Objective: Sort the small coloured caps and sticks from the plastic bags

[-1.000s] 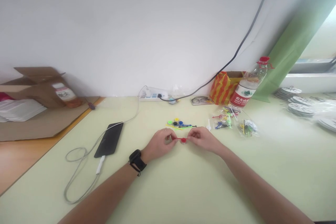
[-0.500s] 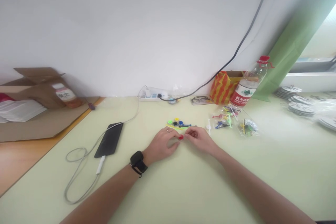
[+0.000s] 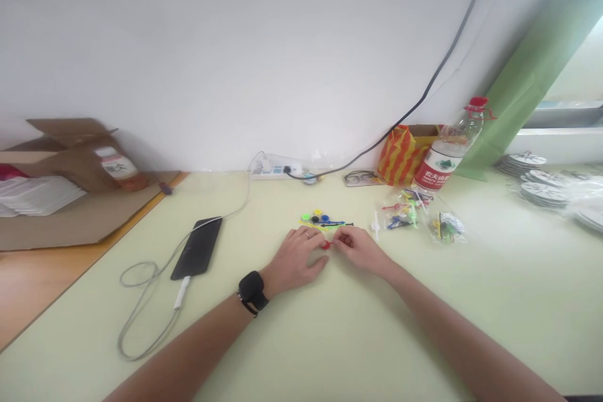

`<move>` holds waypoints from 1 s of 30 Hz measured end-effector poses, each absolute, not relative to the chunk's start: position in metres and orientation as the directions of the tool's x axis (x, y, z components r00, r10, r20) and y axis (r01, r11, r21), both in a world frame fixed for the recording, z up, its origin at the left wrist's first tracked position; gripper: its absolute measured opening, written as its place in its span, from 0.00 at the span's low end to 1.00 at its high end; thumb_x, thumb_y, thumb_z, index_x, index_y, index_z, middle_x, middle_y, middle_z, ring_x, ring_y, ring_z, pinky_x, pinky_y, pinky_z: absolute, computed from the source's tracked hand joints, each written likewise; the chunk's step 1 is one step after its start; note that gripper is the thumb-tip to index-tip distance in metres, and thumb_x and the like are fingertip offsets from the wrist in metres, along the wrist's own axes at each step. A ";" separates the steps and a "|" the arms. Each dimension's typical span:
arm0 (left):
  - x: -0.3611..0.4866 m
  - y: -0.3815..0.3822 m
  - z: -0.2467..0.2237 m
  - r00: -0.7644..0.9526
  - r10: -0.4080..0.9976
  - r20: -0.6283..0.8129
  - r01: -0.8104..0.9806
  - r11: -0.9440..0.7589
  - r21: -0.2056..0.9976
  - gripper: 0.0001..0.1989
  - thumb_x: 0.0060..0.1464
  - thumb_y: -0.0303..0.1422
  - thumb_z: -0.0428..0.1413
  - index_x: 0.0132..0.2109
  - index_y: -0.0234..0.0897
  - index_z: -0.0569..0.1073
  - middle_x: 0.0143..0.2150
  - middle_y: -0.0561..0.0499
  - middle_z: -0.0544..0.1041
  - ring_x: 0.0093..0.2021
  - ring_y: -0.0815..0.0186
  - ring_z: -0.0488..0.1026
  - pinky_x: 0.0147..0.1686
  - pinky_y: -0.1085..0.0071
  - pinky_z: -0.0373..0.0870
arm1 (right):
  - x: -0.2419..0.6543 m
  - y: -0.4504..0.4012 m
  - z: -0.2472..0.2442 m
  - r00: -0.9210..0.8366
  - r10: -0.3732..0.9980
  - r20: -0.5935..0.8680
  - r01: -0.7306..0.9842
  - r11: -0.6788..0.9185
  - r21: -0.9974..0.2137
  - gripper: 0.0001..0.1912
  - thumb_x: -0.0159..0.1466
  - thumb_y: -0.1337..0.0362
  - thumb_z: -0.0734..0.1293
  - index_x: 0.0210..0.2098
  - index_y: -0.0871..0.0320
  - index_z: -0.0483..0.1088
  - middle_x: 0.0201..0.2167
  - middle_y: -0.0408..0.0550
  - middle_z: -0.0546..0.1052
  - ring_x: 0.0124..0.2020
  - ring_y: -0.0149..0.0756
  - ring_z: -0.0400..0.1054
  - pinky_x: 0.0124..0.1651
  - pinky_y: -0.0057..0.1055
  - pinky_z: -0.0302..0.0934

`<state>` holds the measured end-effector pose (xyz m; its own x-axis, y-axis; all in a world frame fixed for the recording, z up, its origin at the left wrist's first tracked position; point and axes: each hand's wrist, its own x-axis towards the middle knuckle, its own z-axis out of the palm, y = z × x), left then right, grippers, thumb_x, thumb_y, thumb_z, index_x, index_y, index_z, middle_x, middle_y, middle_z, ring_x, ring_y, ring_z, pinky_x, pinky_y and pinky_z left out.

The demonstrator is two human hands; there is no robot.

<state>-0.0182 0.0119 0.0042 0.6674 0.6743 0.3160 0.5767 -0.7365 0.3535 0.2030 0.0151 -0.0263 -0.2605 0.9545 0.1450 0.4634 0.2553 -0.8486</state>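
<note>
A small red piece (image 3: pixel 326 244) lies on the pale green table between my hands. My left hand (image 3: pixel 298 259), with a ring, rests beside it, its fingertips at the piece and its thumb spread away. The fingers of my right hand (image 3: pixel 358 249) are pinched on the piece's thin right end. Just beyond my hands are small round pieces in green, yellow, black and blue (image 3: pixel 325 218), with thin coloured pointers (image 3: pixel 334 223) near them. A white pointer piece (image 3: pixel 375 225) lies to the right.
Small bags of coloured parts (image 3: pixel 445 227) lie right, before a large bottle (image 3: pixel 438 166) and a striped bag (image 3: pixel 398 154). A phone (image 3: pixel 196 249) with its cable lies left, a cardboard box (image 3: pixel 89 201) farther left. A power strip (image 3: pixel 273 168) stands by the wall.
My left thumb has spread away from the fingers and my left hand has shifted slightly right. The thin end of the red piece shows more clearly at my right fingertips.
</note>
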 end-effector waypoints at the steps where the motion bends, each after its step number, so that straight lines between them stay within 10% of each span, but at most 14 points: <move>1: -0.018 0.011 0.004 0.666 0.678 0.311 0.584 -0.734 0.348 0.07 0.60 0.32 0.58 0.46 0.45 0.71 0.53 0.51 0.76 0.56 0.56 0.70 0.52 0.57 0.66 | 0.203 0.015 -0.026 -0.263 0.954 0.143 0.473 0.257 -0.843 0.05 0.62 0.66 0.63 0.30 0.56 0.68 0.26 0.42 0.72 0.27 0.33 0.65 0.32 0.30 0.59; 8: -0.022 0.012 0.004 0.640 0.695 0.327 0.549 -0.711 0.439 0.11 0.60 0.36 0.61 0.50 0.47 0.72 0.57 0.52 0.75 0.60 0.55 0.69 0.58 0.56 0.65 | 0.201 0.009 -0.025 -0.212 0.956 0.201 0.539 0.286 -0.792 0.05 0.65 0.64 0.63 0.34 0.56 0.71 0.28 0.43 0.71 0.28 0.34 0.65 0.32 0.31 0.61; 14: -0.025 0.016 0.003 0.487 0.768 0.415 0.489 -0.634 0.599 0.17 0.63 0.32 0.56 0.58 0.47 0.70 0.58 0.50 0.74 0.61 0.56 0.67 0.63 0.56 0.64 | 0.204 0.001 -0.019 -0.087 0.966 0.244 0.557 0.250 -0.792 0.25 0.69 0.52 0.63 0.62 0.55 0.66 0.41 0.48 0.72 0.24 0.31 0.64 0.34 0.35 0.65; 17: -0.027 0.019 0.001 0.412 0.808 0.421 0.491 -0.587 0.644 0.13 0.66 0.32 0.53 0.56 0.46 0.71 0.57 0.49 0.74 0.60 0.56 0.67 0.62 0.55 0.64 | 0.205 -0.003 -0.006 -0.104 0.974 0.200 0.566 0.223 -0.793 0.20 0.69 0.46 0.61 0.40 0.55 0.76 0.35 0.47 0.71 0.28 0.34 0.65 0.38 0.35 0.64; 20: -0.028 0.022 0.001 0.340 0.830 0.441 0.497 -0.557 0.665 0.10 0.68 0.33 0.51 0.54 0.44 0.71 0.55 0.49 0.74 0.59 0.57 0.67 0.61 0.56 0.63 | 0.205 -0.006 0.011 -0.237 0.968 0.086 0.389 0.175 -0.904 0.35 0.72 0.41 0.54 0.14 0.55 0.58 0.23 0.46 0.64 0.30 0.36 0.64 0.38 0.33 0.62; 30: -0.032 0.035 -0.007 0.174 0.900 0.399 0.516 -0.428 0.742 0.09 0.68 0.36 0.50 0.49 0.44 0.74 0.51 0.50 0.77 0.53 0.58 0.71 0.53 0.59 0.68 | 0.218 0.005 0.011 -0.026 0.989 0.148 0.291 0.149 -0.945 0.28 0.68 0.40 0.60 0.26 0.56 0.67 0.22 0.41 0.60 0.24 0.32 0.53 0.27 0.31 0.48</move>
